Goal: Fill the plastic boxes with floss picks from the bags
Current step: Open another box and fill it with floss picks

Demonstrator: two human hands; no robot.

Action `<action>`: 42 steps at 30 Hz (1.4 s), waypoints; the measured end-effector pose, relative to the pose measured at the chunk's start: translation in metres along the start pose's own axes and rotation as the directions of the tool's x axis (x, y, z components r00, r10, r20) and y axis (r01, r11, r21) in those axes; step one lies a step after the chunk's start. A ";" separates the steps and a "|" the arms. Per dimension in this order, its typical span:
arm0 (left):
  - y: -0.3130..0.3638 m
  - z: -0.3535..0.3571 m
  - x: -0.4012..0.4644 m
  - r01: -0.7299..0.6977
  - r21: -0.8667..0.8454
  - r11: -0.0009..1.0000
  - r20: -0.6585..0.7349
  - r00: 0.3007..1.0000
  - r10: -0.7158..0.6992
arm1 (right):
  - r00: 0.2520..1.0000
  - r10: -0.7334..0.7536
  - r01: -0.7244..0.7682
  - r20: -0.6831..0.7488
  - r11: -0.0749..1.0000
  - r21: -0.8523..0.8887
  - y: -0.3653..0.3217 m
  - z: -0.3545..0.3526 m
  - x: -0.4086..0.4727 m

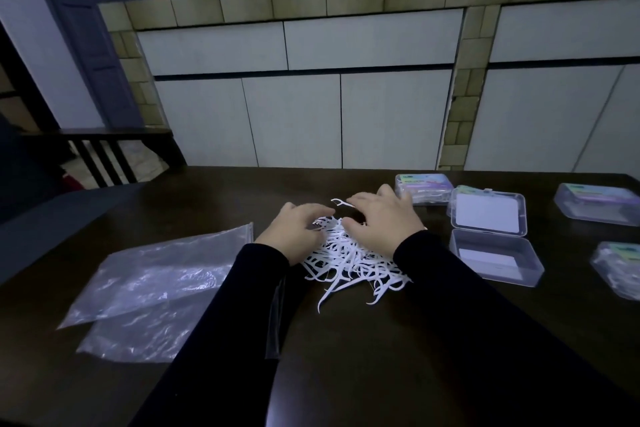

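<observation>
The dark surface (346,340) carried everything, and the heap of floss picks (349,260) at its middle served as the landmark. To the heap's left lay two flattened clear bags (156,277), apparently emptied. To its right sat an open plastic box (493,256), its lid (488,213) thrown back, with closed boxes (424,188) beyond and further right. Both hands worked the far side of the heap: the left hand (294,229) rested with fingers curled into the picks, and the right hand (381,218) spread over them, one loose pick (341,203) at its fingertips; whether either truly pinched anything I could not tell. Gathering well probably meant aligning a small bundle lengthwise before lifting it toward the box, since tangled picks would snag and scatter.
</observation>
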State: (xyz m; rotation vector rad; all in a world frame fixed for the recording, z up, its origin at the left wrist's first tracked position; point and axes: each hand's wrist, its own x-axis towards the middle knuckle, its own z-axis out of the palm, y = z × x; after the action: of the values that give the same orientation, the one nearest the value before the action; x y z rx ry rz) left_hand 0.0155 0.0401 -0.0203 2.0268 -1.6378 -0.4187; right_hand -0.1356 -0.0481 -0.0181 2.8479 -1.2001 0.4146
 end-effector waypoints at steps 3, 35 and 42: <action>-0.005 0.002 0.001 0.049 -0.015 0.999 0.023 0.999 -0.048 | 0.996 -0.021 0.023 0.087 0.999 -0.022 -0.001 0.007 0.003; -0.016 -0.018 -0.006 0.040 0.036 0.999 0.017 0.999 -0.041 | 0.997 -0.021 0.018 0.071 0.999 0.042 0.017 -0.014 -0.008; -0.010 -0.014 -0.005 0.020 0.109 0.994 0.034 0.999 -0.024 | 0.976 0.040 -0.046 0.214 0.999 0.022 0.025 -0.012 -0.006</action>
State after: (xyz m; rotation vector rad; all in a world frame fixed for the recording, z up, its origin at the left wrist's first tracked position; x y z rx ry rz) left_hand 0.0296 0.0491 -0.0148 2.1296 -1.6938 -0.3827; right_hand -0.1600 -0.0600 -0.0099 2.9555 -1.2997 0.1283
